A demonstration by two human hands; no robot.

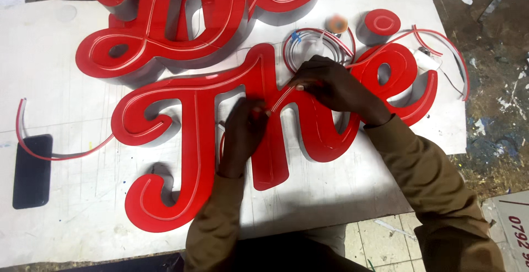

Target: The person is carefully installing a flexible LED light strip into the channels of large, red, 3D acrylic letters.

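A big red script sign letter piece (187,139) lies flat on a white board (66,101). My left hand (245,128) pinches a thin red-and-white flexible light strip (281,98) against the groove in the middle letter. My right hand (328,82) holds the same strip a little further up and to the right, pressing it onto the letter face. The strip runs on past my right hand toward a loose coil (317,43) and a long loop (446,51) at the right.
A second red script piece (165,24) lies at the top. A small red dot piece (382,23) and an orange tape roll (336,24) sit near the coil. A black phone (32,170) and another loose strip (52,153) lie at the left. Dirty floor lies right.
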